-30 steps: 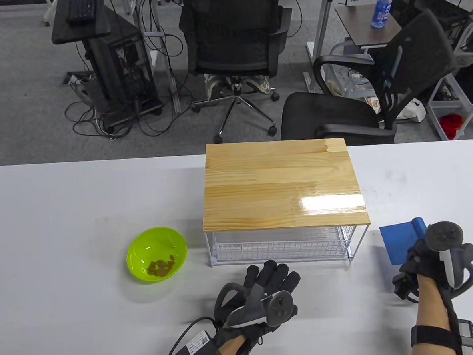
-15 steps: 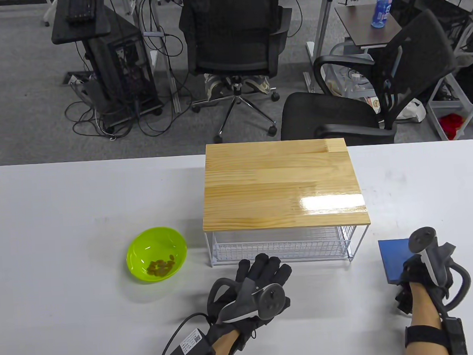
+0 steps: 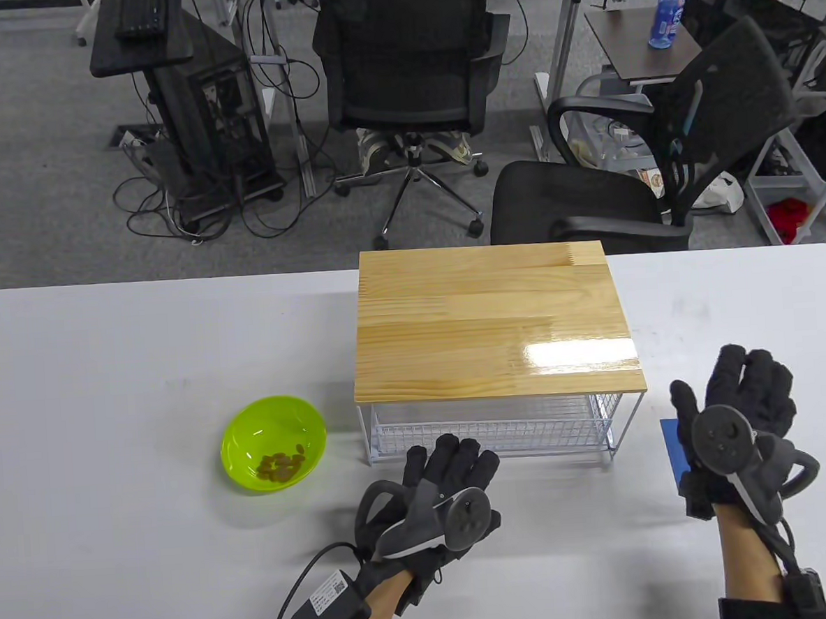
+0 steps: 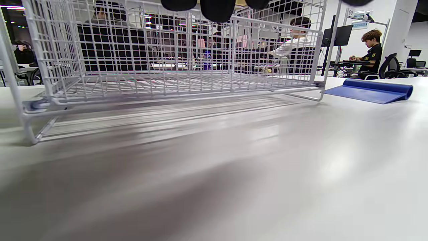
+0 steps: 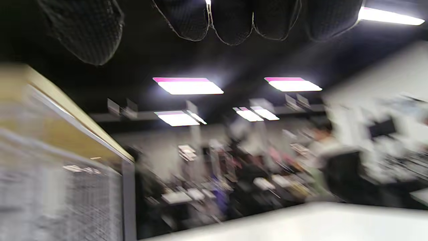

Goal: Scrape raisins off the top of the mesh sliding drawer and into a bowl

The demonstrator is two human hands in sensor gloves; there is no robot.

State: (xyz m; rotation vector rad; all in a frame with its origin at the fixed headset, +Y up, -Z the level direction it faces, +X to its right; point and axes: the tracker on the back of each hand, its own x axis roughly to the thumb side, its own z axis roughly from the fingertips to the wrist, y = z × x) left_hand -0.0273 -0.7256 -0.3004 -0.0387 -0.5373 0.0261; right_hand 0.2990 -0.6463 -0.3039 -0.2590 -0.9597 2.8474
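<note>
Left hand: the left hand (image 3: 446, 489) lies low over the table (image 3: 120, 551) near its front edge, fingers straight and together, holding nothing; its fingertips (image 3: 456, 450) reach just short of the drawer's front wire.
Right hand: the right hand (image 3: 738, 419) is raised at the right, fingers spread wide and empty; in the right wrist view the fingertips (image 5: 230, 20) hang over a blurred room.
Scraper: a blue scraper (image 3: 673, 451) lies flat on the table under the right hand, mostly hidden in the table view; the left wrist view shows it (image 4: 371, 92) with its rolled edge on the far side, just right of the drawer's corner.
Bowl: a green bowl (image 3: 273, 444) stands left of the drawer, apart from both hands.
Raisins: a small heap of raisins (image 3: 281, 466) sits in the bowl's bottom.
Drawer: the white mesh drawer (image 3: 490, 427) sits in the middle of the table, its basket bare in the left wrist view (image 4: 167, 67).
Top: the wooden top (image 3: 490, 319) shows a bright glare near its right front corner.
Beyond: office chairs (image 3: 404, 58) stand on the grey carpet past the table.
</note>
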